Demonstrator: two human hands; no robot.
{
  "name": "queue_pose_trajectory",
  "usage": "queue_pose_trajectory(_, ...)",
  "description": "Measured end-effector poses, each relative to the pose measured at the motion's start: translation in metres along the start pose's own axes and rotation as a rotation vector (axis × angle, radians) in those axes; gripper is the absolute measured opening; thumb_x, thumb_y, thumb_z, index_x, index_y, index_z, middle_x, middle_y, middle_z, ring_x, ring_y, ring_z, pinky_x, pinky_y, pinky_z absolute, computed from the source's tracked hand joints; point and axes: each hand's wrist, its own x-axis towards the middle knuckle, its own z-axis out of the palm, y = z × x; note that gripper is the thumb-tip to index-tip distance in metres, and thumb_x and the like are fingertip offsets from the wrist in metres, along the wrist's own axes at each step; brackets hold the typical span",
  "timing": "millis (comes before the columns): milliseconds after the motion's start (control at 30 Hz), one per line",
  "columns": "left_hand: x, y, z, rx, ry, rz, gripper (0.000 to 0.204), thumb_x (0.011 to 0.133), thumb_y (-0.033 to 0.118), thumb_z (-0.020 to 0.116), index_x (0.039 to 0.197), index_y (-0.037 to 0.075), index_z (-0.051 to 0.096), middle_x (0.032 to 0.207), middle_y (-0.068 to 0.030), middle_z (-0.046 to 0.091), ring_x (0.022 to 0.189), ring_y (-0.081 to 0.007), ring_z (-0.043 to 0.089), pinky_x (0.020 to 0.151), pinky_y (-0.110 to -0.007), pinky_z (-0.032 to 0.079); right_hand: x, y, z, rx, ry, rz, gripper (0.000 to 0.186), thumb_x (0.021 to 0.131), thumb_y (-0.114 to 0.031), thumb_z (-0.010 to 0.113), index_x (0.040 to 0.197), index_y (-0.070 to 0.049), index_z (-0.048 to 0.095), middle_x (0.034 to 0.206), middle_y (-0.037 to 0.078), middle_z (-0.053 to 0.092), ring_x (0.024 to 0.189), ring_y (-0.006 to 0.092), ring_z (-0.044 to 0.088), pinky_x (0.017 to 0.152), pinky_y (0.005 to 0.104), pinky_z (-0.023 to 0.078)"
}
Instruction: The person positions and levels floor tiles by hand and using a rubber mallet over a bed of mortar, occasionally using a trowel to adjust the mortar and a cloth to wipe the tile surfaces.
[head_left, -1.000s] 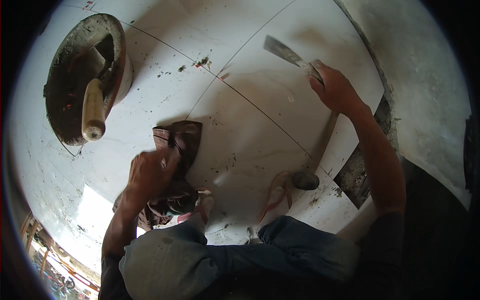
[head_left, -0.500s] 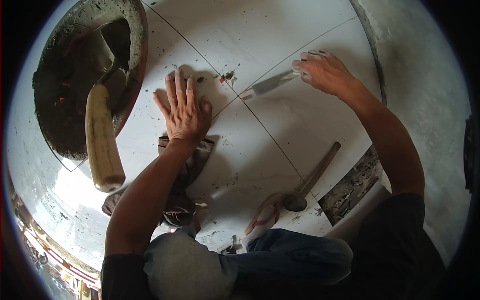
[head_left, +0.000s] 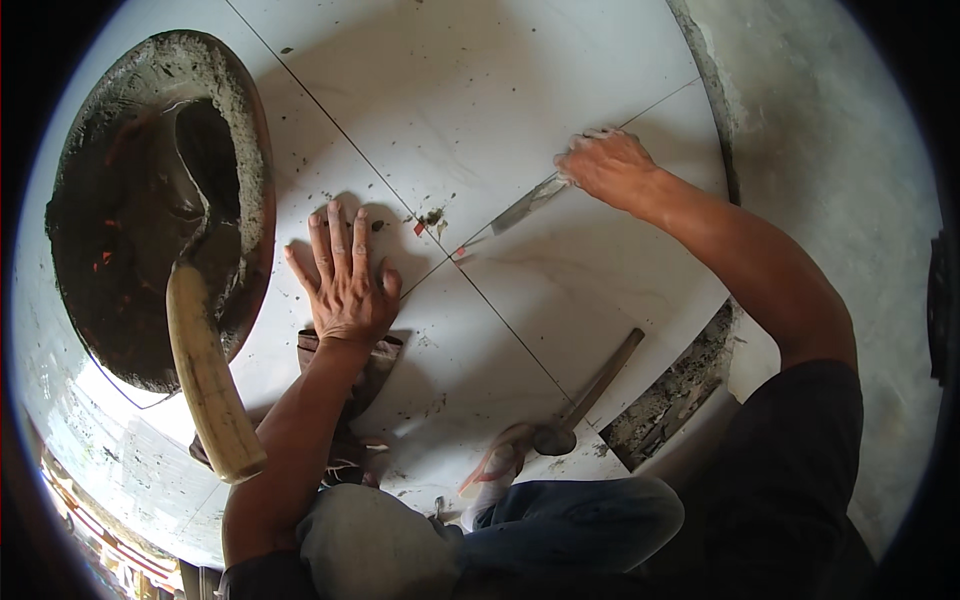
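My left hand (head_left: 347, 285) is pressed flat on a white floor tile (head_left: 460, 370), fingers spread and holding nothing. My right hand (head_left: 607, 168) grips a flat grey metal scraper (head_left: 528, 206); its handle end is hidden in the fingers. The blade lies low along the thin joint between two tiles. Near the crossing of the joints, a small red spacer (head_left: 460, 252) sits just beyond the blade tip. Another red piece (head_left: 419, 229) lies beside dark crumbs.
At left stands a round basin (head_left: 262, 150) of wet mortar, with a trowel (head_left: 212, 370) whose wooden handle hangs over the rim. A hammer (head_left: 597, 388) lies near my foot. Dark cloth (head_left: 370, 375) lies behind my left wrist. A rubble-filled gap (head_left: 670, 390) edges the tiles at right.
The whole view has shifted. My right hand has drawn the scraper slightly away from the joint crossing and more into line with the joint. My left hand stays flat on the tile.
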Motion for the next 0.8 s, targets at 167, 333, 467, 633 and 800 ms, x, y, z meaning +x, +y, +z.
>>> queue_pose_trajectory(167,-0.003,-0.003,0.002,-0.023,0.026,0.020,0.074,0.082,0.028,0.053,0.148,0.015,0.022,0.156,-0.0119,0.014,0.145,-0.0326,0.007,0.111,-0.061,-0.002,-0.031,0.096,0.009,-0.145,-0.117,0.330,0.015,0.085,-0.015,0.054,0.089,-0.012,0.068,0.091,0.011,0.066,0.089,0.0296,0.066,0.077,0.0431,0.052)
queue_pose_trajectory(333,-0.002,-0.004,-0.004,-0.038,0.010,0.004,0.074,0.082,0.028,0.054,0.148,0.014,0.023,0.155,-0.0128,0.016,0.145,-0.0333,0.008,0.111,-0.061,-0.001,-0.046,0.152,0.031,-0.284,-0.009,0.408,0.019,0.088,-0.017,0.051,0.091,-0.014,0.069,0.097,0.008,0.067,0.100,0.0271,0.064,0.086,0.0449,0.048)
queue_pose_trajectory(467,0.001,0.000,-0.001,-0.074,0.034,0.017,0.073,0.082,0.028,0.053,0.147,0.012,0.025,0.155,-0.0139,0.016,0.145,-0.0337,0.007,0.111,-0.061,-0.003,-0.054,0.200,0.022,-0.459,-0.143,0.795,0.022,0.089,-0.018,0.048,0.097,-0.013,0.068,0.098,0.008,0.067,0.099,0.0239,0.064,0.085,0.0457,0.047)
queue_pose_trajectory(633,0.002,0.002,-0.005,-0.028,-0.007,0.022,0.074,0.081,0.029,0.054,0.146,0.011,0.026,0.156,-0.0141,0.015,0.144,-0.0345,0.008,0.110,-0.063,0.001,-0.122,0.250,-0.041,-0.569,-0.175,0.927,0.022,0.089,-0.019,0.048,0.097,-0.011,0.068,0.106,0.008,0.067,0.100,0.0225,0.063,0.082,0.0429,0.046)
queue_pose_trajectory(800,0.003,-0.003,-0.005,0.000,0.003,0.008,0.075,0.083,0.027,0.053,0.148,0.012,0.019,0.157,-0.0133,0.011,0.145,-0.0313,0.004,0.112,-0.059,-0.003,-0.224,0.212,-0.038,-0.089,0.184,1.120,0.030,0.091,-0.025,0.045,0.100,-0.002,0.063,0.105,0.021,0.064,0.097,0.0375,0.062,0.082,0.0506,0.046)
